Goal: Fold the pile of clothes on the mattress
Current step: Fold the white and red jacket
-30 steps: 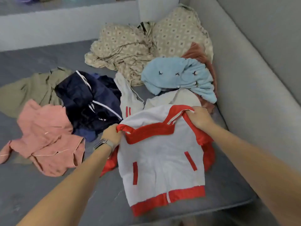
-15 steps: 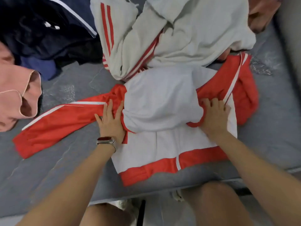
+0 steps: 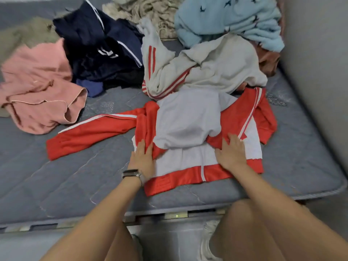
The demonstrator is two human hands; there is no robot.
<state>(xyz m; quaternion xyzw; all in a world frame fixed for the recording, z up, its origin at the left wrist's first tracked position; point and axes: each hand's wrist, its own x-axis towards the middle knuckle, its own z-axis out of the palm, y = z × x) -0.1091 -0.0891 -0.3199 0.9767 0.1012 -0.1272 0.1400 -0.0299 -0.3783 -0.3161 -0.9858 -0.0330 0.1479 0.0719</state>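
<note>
A red and white hooded jacket point(image 3: 188, 157) lies back-up near the front edge of the grey mattress point(image 3: 56, 176). Its white hood is flopped down over the back. One red sleeve point(image 3: 90, 132) stretches out to the left; the other is bunched at the right. My left hand point(image 3: 142, 159) lies flat on the jacket's left side, fingers spread. My right hand point(image 3: 230, 153) presses flat on its right side. Neither hand grips the cloth. Behind the jacket sits the unfolded pile, with a white garment with red stripes point(image 3: 197, 72) touching the hood.
A pink garment point(image 3: 37, 85) lies at the left, a navy one point(image 3: 99, 48) behind it, a light blue fleece point(image 3: 229, 21) at the back right, a beige patterned cloth point(image 3: 150, 10) at the back. A grey wall point(image 3: 316, 72) borders the right. My knees are below the mattress edge.
A second ago both hands held the jacket up by its shoulders. It was then laid down on the mattress, and my hands have slid a little down its back, pressing it flat.
</note>
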